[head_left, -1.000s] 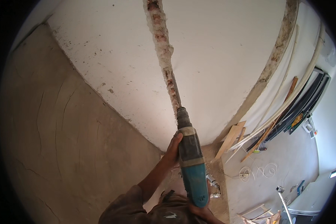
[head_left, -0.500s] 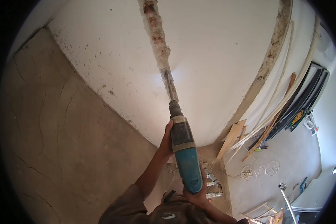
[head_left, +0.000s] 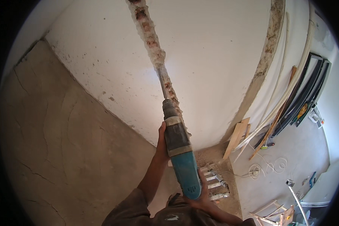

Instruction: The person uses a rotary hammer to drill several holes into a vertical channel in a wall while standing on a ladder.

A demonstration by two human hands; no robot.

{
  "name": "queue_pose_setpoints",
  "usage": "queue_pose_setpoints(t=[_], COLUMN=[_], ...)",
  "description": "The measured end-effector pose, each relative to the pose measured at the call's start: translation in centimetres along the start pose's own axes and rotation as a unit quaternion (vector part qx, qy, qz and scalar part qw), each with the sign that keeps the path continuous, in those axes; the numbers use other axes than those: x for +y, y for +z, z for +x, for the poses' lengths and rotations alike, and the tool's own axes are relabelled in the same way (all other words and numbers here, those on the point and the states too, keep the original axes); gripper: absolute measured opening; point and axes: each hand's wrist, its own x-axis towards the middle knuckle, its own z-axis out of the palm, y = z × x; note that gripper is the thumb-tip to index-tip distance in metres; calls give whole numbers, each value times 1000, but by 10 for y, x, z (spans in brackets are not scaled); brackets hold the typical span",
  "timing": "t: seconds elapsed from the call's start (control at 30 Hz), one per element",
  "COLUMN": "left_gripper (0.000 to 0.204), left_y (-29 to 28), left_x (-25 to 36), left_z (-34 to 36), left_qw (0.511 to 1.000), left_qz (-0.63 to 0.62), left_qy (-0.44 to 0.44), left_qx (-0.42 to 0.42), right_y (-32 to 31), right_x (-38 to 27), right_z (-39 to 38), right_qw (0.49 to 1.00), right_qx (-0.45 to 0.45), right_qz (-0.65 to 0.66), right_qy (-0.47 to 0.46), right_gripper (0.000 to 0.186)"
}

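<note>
A teal and black rotary hammer (head_left: 186, 171) points up and away from me, its metal chisel bit (head_left: 162, 83) lying against a rough groove (head_left: 151, 39) cut into the white wall (head_left: 214, 56). Reddish brick shows inside that groove. On the left side of the tool's front body, my left hand (head_left: 162, 141) is closed around it, thumb upward. Behind, my right hand (head_left: 201, 194) wraps the rear end, where the handle is mostly hidden by the tool's casing. A pale glow lights the wall beside the bit.
Bare grey plaster (head_left: 64, 135) with cracks covers the left side. A second groove (head_left: 265, 60) runs down the wall at right. Beyond it lean wooden boards (head_left: 236, 138), white pipes (head_left: 286, 101) and dark profiles (head_left: 301, 101). A small ladder (head_left: 216, 185) and coiled cable (head_left: 254, 171) lie lower right.
The rotary hammer has shifted slightly left against the wall, showing more of the groove to its right. Both hands keep their hold. The whole view has turned a little.
</note>
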Motion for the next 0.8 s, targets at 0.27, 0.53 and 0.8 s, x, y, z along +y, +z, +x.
queue_pose_setpoints(t=[0.27, 0.53, 0.8], left_gripper=[65, 61, 55], left_y=[3, 26, 17], left_x=[7, 4, -24], left_z=[6, -2, -10], left_qw=[996, 999, 998], left_qz=[-59, -39, -37], left_qy=[-7, 15, -10], left_qx=[-60, -16, -49], right_y=[-5, -24, -14], right_x=[-31, -61, -17], right_z=[9, 8, -40], right_qw=[999, 998, 999], right_qx=[-8, -26, 6], right_qz=[-35, 20, 38], right_qy=[-6, 53, 31], right_gripper=[101, 98, 103])
